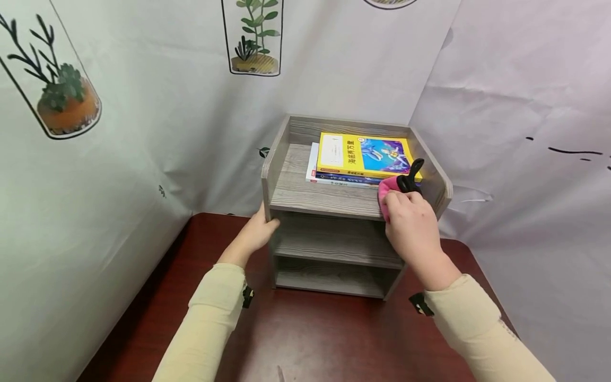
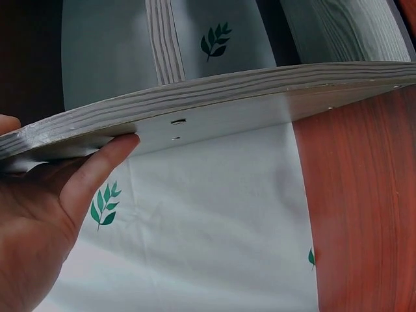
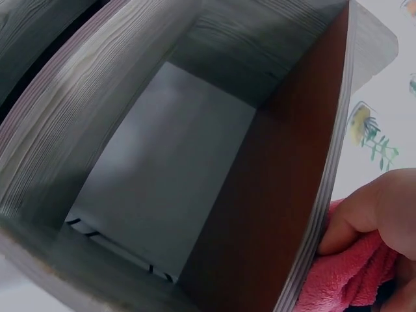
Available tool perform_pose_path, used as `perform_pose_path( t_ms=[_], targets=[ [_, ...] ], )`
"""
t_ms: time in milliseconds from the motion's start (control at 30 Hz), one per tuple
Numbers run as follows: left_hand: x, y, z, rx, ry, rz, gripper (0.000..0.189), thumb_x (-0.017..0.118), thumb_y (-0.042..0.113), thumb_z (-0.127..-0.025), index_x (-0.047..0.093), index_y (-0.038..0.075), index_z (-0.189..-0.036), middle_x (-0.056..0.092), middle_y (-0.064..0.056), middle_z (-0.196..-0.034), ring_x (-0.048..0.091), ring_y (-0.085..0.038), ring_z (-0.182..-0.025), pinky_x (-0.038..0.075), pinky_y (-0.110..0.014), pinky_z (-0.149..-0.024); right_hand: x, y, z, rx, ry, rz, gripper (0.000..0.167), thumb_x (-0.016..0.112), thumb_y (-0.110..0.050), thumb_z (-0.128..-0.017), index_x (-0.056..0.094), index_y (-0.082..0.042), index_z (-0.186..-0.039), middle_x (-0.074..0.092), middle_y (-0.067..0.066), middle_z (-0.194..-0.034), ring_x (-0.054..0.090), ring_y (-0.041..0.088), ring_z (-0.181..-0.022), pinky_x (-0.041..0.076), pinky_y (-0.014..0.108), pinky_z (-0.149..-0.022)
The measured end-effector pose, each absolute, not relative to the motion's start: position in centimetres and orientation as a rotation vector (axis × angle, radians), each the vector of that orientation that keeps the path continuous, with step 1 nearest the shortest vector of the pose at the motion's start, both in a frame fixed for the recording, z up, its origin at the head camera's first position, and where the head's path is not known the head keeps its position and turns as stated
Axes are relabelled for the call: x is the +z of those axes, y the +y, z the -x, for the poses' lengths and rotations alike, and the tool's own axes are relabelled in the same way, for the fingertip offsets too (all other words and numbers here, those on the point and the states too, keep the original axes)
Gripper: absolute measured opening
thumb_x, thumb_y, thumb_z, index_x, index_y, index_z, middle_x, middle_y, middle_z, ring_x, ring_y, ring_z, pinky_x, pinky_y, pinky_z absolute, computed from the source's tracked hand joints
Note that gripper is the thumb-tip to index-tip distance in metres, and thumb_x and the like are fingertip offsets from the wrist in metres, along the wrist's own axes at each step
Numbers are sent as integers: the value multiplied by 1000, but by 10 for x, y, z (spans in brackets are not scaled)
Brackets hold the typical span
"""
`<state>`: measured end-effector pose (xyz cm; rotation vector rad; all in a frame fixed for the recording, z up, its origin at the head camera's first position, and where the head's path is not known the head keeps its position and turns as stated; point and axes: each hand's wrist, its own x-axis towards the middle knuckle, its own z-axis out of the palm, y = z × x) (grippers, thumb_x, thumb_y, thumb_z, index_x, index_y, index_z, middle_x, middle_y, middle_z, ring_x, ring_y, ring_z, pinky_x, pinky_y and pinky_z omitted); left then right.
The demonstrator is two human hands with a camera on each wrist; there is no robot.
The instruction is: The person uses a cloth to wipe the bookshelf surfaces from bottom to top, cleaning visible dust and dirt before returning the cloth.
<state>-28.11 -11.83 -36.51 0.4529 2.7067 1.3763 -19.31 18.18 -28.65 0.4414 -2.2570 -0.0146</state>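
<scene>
Stacked books (image 1: 350,159) crowd the top of a grey shelf (image 1: 324,198) behind the right hand (image 1: 414,225), pinching a pink cloth (image 1: 387,187), while the left hand (image 1: 253,234) pinches a side panel (image 1: 276,167).

Two hands — a left hand (image 1: 253,234) and a right hand (image 1: 414,228) — and two cream sleeves (image 1: 205,323). One three-level wood-grain shelf unit (image 1: 278,154); three books: one yellow book (image 1: 365,155), one blue book (image 1: 348,179), one white book (image 1: 312,159). One pink cloth (image 1: 384,196) with one black loop (image 1: 408,183). One reddish-brown table (image 1: 305,329); two printed plant jars (image 1: 69,101), plus part of a third print (image 1: 390,3).
</scene>
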Motion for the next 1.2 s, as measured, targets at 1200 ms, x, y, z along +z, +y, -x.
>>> perform_pose_path(
  t_ms=[1200],
  targets=[
    [-364,-119,279,1379,2733,-460,76,42,19,-90,-5,25,-149,33,-26,-142,43,-39,-119,34,-53,-94,-283,139,201,-67,-2315,-469,27,74,-2,-67,59,3,-89,66,18,-93,53,34,-74,46,41,-66]
  ],
)
